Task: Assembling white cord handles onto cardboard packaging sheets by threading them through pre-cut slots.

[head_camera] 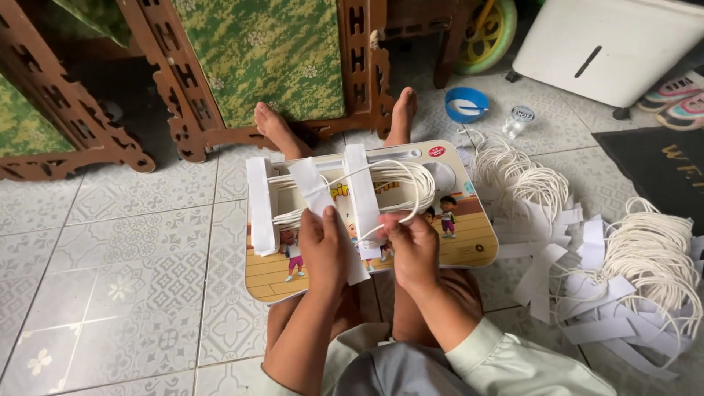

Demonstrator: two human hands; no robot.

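White paper strips (317,192) and looped white cord (400,180) — probably glued — lie across a lap tray (469,242).

Single head view, looks steeply down over lap tray (469,253) onto tiled floor (125,286), close range.

A small lap table (469,242) lies across the person's legs in the middle of the scene; its rounded rectangular top carries a printed picture of cartoon children on a yellow-brown plank floor, with a small round red sticker (436,151) at its far right corner. Far right of it, on the floor, lies a small clear plastic cup (519,117) with a round printed seal lid. At the right edge lies a dark mat (660,176) with pale lettering.
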